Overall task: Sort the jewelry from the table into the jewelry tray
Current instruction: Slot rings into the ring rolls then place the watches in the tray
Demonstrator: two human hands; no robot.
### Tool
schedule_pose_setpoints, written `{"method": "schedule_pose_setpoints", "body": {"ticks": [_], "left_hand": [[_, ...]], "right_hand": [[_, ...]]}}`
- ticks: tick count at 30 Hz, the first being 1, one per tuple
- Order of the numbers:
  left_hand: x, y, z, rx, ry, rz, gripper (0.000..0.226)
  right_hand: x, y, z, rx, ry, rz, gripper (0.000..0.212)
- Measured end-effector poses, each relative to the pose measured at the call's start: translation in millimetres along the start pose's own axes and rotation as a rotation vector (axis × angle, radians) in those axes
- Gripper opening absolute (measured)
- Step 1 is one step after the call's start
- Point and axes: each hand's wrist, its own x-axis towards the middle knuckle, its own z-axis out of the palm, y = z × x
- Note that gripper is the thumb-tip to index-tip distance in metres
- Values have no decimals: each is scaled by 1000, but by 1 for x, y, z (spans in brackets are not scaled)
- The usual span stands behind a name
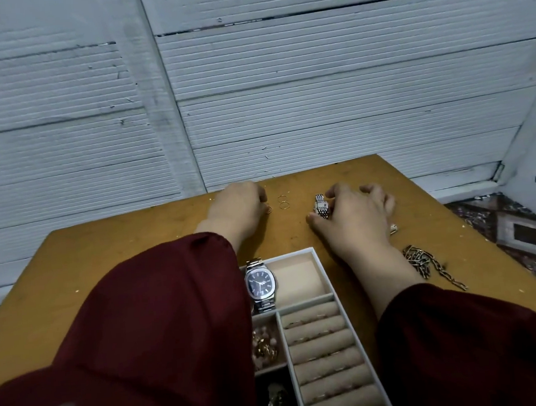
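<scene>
Well, the brown surface [105,252] is the biggest thing here. The jewelry tray [297,280] sits on its near part, between the two arms. The tray is partly filled. A big watch [261,284] with a dark face lies in one box, and some beads [263,342] lie in the box below it. The soft ring rolls [321,341] run down the right side. The box beside the big watch looks free.

The right hand [356,215] is on the far part of the surface. Its grip is closed on a small silver watch [321,207], with the thumb at the near end and a finger at the far end. The left hand [235,211] is curled up just beside three thin gold rings [283,205]. One ring is right at its fingertips, but I cannot tell if the grip has it or not.

A chain [421,260] lies in a loose heap near the right arm.

I think the small silver watch is a bit heavy for its size. Its body is hard, but its band is made of links and will flop, so holding it round the middle seems best. The gold rings are very light, smooth and flat on the wood, so they may slip. A fingertip pinch should pick them up.
</scene>
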Motion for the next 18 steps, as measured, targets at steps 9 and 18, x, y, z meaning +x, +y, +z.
{"method": "schedule_pose_setpoints", "body": {"ticks": [9,18], "left_hand": [[10,19,4,402,-25,62,24],[10,16,0,348,-2,42,22]], "right_hand": [[1,1,2,-30,-11,-27,35],[2,-2,1,37,18,-25,25]]}}
